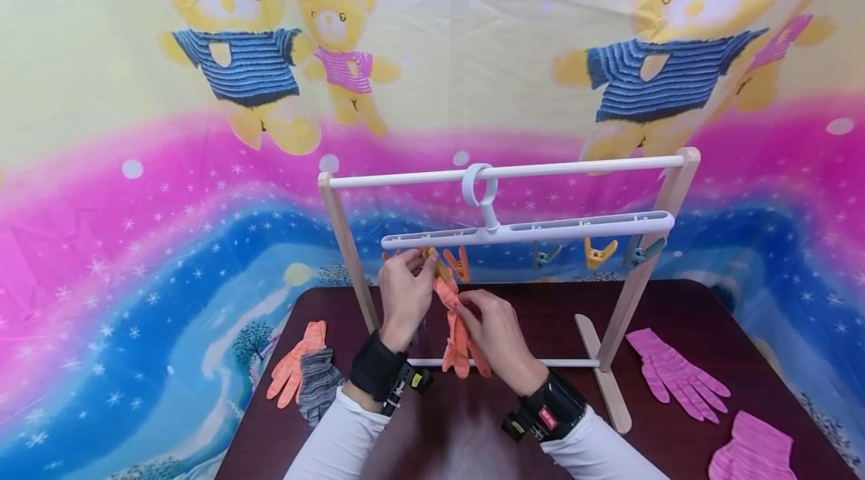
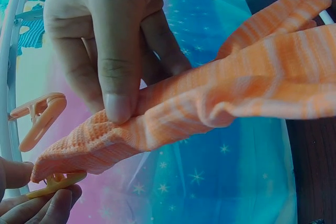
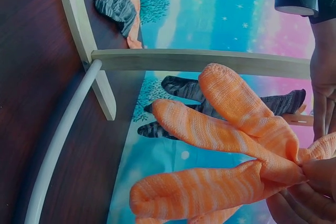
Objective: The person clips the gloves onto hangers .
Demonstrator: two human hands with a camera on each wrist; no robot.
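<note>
My left hand (image 1: 405,292) is up at the hanger's left half and pinches a yellow clothespin (image 2: 64,183). An orange striped knit glove (image 1: 457,341) hangs fingers down, its cuff (image 2: 68,153) right at that clothespin's jaws. My right hand (image 1: 498,330) pinches the glove lower down, between thumb and fingers. In the right wrist view the orange glove fingers (image 3: 205,129) spread out from the grip. An orange clothespin (image 1: 457,264) hangs just right of my left hand. Behind the glove, a dark grey glove (image 3: 286,102) hangs from another orange clothespin (image 3: 298,119).
The white hanger (image 1: 588,230) hooks over the rod (image 1: 405,178) of a wooden stand (image 1: 635,285). More clothespins (image 1: 598,253) hang on its right half. Orange (image 1: 290,367) and grey (image 1: 320,386) gloves lie on the table's left, pink gloves (image 1: 676,375) on the right.
</note>
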